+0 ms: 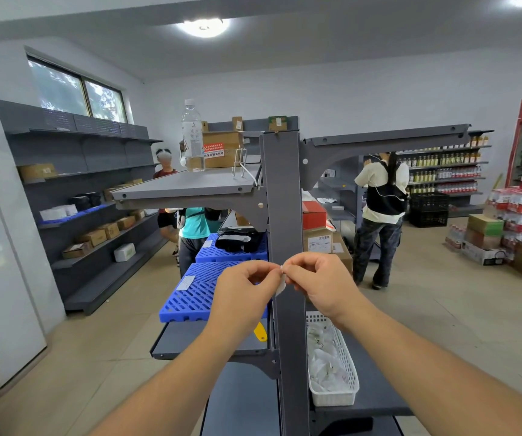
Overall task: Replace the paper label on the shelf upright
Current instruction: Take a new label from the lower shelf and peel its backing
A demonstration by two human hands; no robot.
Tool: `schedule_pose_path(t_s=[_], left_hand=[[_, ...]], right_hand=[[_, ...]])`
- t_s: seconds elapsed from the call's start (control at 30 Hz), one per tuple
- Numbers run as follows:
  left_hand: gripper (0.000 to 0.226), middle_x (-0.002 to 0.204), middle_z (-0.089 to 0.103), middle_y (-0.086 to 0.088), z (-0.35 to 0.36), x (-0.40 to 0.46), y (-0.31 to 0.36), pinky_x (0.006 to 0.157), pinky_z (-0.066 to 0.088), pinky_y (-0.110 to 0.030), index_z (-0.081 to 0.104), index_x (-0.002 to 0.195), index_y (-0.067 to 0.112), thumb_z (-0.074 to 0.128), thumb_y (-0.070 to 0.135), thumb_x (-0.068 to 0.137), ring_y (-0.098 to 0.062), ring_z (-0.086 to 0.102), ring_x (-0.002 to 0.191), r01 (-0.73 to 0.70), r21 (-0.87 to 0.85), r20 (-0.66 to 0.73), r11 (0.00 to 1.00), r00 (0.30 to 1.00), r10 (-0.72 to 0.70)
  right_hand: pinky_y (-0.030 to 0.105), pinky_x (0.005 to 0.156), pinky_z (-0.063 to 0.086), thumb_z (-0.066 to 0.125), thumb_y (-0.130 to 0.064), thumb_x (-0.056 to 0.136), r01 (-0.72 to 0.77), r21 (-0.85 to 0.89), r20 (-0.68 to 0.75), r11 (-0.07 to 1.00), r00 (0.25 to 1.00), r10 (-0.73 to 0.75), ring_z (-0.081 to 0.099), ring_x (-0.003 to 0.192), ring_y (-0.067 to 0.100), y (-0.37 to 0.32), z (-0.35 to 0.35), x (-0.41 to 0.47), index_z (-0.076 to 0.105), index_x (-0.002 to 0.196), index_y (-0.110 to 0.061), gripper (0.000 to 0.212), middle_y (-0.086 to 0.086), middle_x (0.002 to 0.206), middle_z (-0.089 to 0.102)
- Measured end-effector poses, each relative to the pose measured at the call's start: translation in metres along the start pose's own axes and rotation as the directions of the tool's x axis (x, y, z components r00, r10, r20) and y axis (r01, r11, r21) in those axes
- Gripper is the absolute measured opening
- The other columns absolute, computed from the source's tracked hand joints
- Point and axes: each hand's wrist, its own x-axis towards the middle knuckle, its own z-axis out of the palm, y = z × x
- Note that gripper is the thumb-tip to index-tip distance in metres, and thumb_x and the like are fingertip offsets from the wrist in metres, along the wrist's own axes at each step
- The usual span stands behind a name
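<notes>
Both hands pinch small white paper label (280,283) between fingertips: left hand (243,292), right hand (317,286), grips narrow. Grey shelf upright (281,196) directly behind grips. Label looks light, flimsy, tearable, likely sticky; best held by edges.

Your two hands, left hand (243,289) and right hand (317,283), met at mid-frame directly in front of the grey shelf upright (283,215), which filled the centre from top to bottom. Left of it, the blue pallets (196,291) and the tilted grey shelf (187,185) carrying a water bottle (193,136) crowded your reach. At lower right the white basket (346,366) sat close beside the post. Open floor lay at far left and far right.
</notes>
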Motion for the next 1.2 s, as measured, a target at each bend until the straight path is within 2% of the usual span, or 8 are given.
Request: schedule_pose_path(t_s=[0.2,0.5,0.57,0.63,0.73,0.97,1.1,1.2], left_hand=[[0.019,0.082,0.078,0.018,0.0,-0.001,0.002,0.071,0.057,-0.017,0.079,0.083,0.038,0.071,0.023,0.093,-0.003,0.071,0.082,0.006,-0.026,0.008,1.0,1.0,-0.006],[0.018,0.072,0.075,0.011,0.004,0.002,0.003,0.05,0.045,-0.014,0.08,0.082,0.03,0.07,0.02,0.093,0.001,0.058,0.057,0.113,-0.089,-0.087,0.99,0.989,-0.12],[0.019,0.07,0.074,0.008,0.003,0.003,0.003,0.047,0.044,-0.018,0.08,0.081,0.029,0.069,0.019,0.093,-0.001,0.053,0.052,0.136,-0.117,-0.105,0.984,0.983,-0.149],[0.019,0.065,0.071,0.007,0.002,0.004,0.002,0.048,0.042,-0.023,0.079,0.08,0.027,0.067,0.019,0.093,-0.002,0.049,0.049,0.165,-0.127,-0.12,0.978,0.976,-0.181],[0.018,0.072,0.074,0.005,0.001,0.006,-0.003,0.055,0.046,-0.026,0.079,0.08,0.025,0.067,0.021,0.093,-0.002,0.056,0.059,0.207,-0.136,-0.148,0.969,0.963,-0.226],[0.016,0.07,0.072,0.016,0.002,0.008,-0.012,0.047,0.04,-0.019,0.078,0.082,0.025,0.067,0.023,0.094,0.001,0.056,0.054,0.237,-0.102,-0.17,0.966,0.953,-0.252],[0.017,0.074,0.074,0.011,0.0,0.008,-0.014,0.043,0.038,-0.015,0.079,0.083,0.023,0.067,0.021,0.095,0.001,0.056,0.054,0.255,-0.145,-0.177,0.956,0.944,-0.278],[0.019,0.066,0.069,-0.001,-0.002,0.006,-0.018,0.044,0.036,-0.023,0.078,0.077,0.021,0.068,0.018,0.093,-0.006,0.046,0.05,0.265,-0.16,-0.184,0.951,0.938,-0.292]], right_hand=[[0.015,0.057,0.048,0.067,-0.01,0.095,0.02,-0.028,0.0,0.999,1.0,-0.02,0.056,0.057,0.002,0.001,-0.001,0.0,0.078,0.077,-0.018,0.023,-0.007,0.062,0.068],[0.019,0.059,0.047,0.065,-0.014,0.095,0.038,-0.101,-0.026,0.994,0.999,-0.04,0.054,0.059,0.002,0.012,-0.003,0.003,0.075,0.074,-0.023,0.025,0.001,0.066,0.068],[0.023,0.06,0.047,0.065,-0.014,0.096,0.01,-0.091,-0.053,0.996,0.998,-0.015,0.054,0.061,0.006,0.016,-0.006,0.004,0.075,0.076,-0.022,0.023,0.005,0.069,0.07],[0.022,0.059,0.047,0.065,-0.015,0.096,-0.037,-0.064,-0.09,0.997,0.995,0.032,0.056,0.062,0.008,0.022,-0.009,0.007,0.075,0.078,-0.021,0.022,-0.002,0.067,0.07],[0.026,0.06,0.046,0.065,-0.016,0.095,-0.11,-0.001,-0.133,0.994,0.985,0.109,0.056,0.063,0.011,0.034,-0.015,0.011,0.076,0.077,-0.017,0.021,-0.006,0.065,0.068],[0.024,0.056,0.042,0.063,-0.012,0.092,-0.207,0.092,-0.233,0.974,0.946,0.223,0.05,0.06,0.013,0.073,-0.033,0.019,0.072,0.062,-0.019,0.032,-0.007,0.057,0.06],[0.03,0.058,0.04,0.063,-0.014,0.088,-0.271,0.049,-0.328,0.961,0.905,0.272,0.049,0.061,0.015,0.1,-0.051,0.021,0.071,0.063,-0.013,0.026,-0.003,0.059,0.06],[0.033,0.056,0.031,0.061,-0.017,0.085,-0.397,-0.105,-0.41,0.912,0.853,0.324,0.04,0.057,0.021,0.126,-0.065,0.014,0.056,0.061,-0.009,0.026,0.005,0.057,0.047]])
